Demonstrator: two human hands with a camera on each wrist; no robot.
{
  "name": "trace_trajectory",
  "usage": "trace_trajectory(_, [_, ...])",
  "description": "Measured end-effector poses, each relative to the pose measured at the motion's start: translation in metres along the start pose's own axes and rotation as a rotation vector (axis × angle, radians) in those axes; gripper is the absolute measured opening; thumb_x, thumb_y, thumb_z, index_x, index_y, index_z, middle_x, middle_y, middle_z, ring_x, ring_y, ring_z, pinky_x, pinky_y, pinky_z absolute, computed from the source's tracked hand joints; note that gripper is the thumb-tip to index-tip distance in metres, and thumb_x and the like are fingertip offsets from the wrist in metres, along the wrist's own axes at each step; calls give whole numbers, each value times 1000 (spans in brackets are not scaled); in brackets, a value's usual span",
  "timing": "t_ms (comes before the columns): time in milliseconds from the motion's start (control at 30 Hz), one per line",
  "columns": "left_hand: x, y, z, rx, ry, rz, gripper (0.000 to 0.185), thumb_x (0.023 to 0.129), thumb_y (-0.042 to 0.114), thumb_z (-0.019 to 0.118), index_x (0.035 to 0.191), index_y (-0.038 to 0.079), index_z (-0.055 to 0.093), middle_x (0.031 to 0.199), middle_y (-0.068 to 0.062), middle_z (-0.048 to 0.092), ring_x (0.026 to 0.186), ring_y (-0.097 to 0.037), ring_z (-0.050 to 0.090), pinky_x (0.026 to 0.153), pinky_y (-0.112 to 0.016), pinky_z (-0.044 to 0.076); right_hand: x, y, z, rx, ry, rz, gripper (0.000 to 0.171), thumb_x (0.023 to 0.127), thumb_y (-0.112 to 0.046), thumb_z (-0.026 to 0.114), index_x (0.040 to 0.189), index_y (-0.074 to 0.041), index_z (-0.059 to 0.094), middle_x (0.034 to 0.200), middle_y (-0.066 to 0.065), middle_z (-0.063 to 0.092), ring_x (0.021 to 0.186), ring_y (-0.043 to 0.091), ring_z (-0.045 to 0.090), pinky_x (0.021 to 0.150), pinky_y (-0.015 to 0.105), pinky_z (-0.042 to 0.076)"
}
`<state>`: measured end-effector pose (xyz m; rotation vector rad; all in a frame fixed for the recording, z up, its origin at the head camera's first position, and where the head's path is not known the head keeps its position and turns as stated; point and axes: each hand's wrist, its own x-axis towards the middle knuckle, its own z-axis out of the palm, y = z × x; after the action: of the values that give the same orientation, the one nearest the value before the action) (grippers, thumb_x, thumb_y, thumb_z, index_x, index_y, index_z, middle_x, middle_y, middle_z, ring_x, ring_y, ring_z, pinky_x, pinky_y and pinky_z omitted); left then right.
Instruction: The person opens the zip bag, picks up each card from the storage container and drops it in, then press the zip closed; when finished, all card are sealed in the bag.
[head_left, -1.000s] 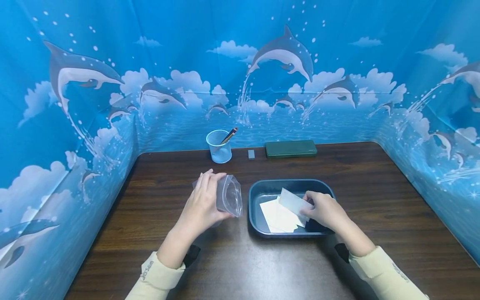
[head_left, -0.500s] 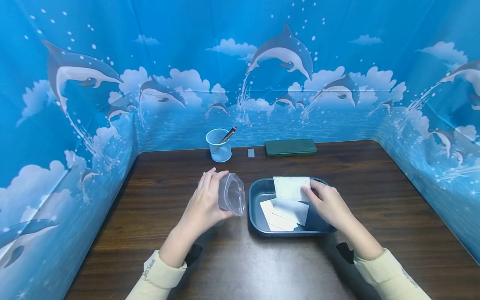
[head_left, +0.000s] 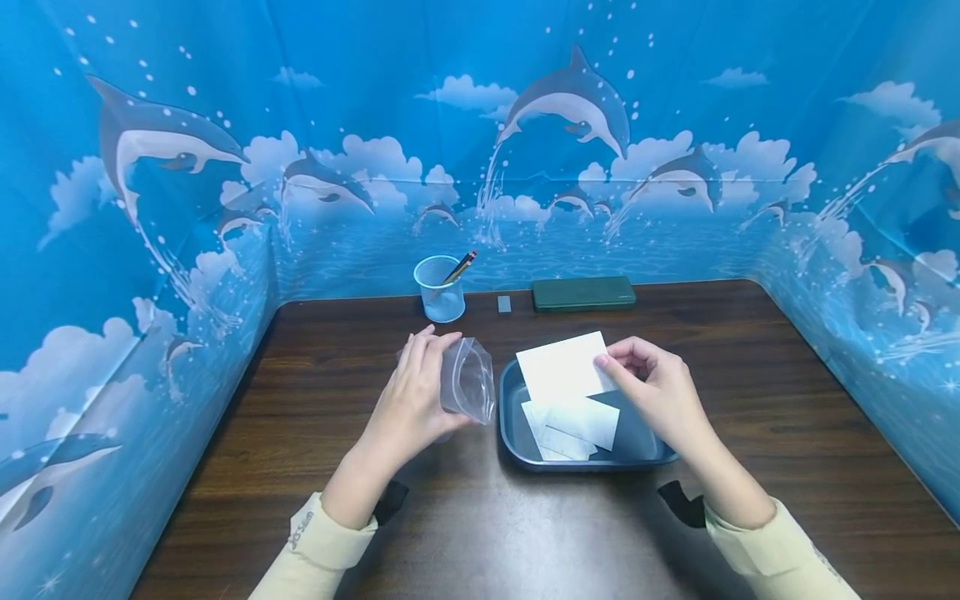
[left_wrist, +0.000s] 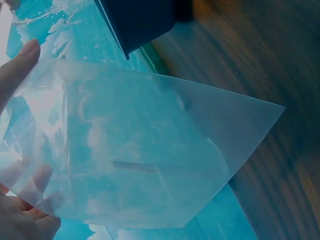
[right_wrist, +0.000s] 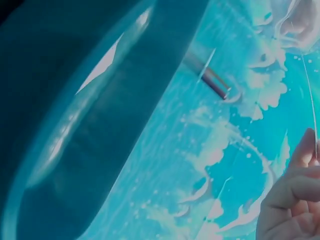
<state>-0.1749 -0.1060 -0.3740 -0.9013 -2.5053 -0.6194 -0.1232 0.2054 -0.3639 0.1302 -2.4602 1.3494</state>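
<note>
Seemingly picking-out: my right hand (head_left: 654,387) pinches white rectangular card (head_left: 561,367) above dark-blue oblong tray (head_left: 639,433); left hand (head_left: 411,393) grips clear plastic bag (head_left: 472,387); likely needs steadying next.

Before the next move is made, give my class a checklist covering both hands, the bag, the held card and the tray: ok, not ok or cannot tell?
1. Left hand gripping the clear bag: ok, fingers and thumb are around it.
2. Bag mouth spread: ok, it gapes towards the tray.
3. Right hand gripping the held card: ok, pinched at one end.
4. Held card at the bag mouth: not ok, there is a gap between them.
5. Exact count of loose cards in the tray: cannot tell, they overlap.
</note>
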Motion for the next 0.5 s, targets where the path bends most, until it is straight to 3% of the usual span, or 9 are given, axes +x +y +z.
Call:
trace_trajectory(300, [3,2,-2,-9,35,26,114,47,38,97,139,6,38,135,-17,43,130,-36,36,106,-54,28,-3,-19,14,246,-57,119,27,88,-33,71,93,-7,68,83,5,69,69,27,56,54,29,46])
trace_trajectory(500, [4,6,-3,-7,41,32,115,48,43,95,140,6,37,134,-17,43,129,-35,36,105,-54,30,-5,-32,26,303,-47,79,20,87,-29,73,86,-9,69,70,8,64,58,30,49,46,29,39])
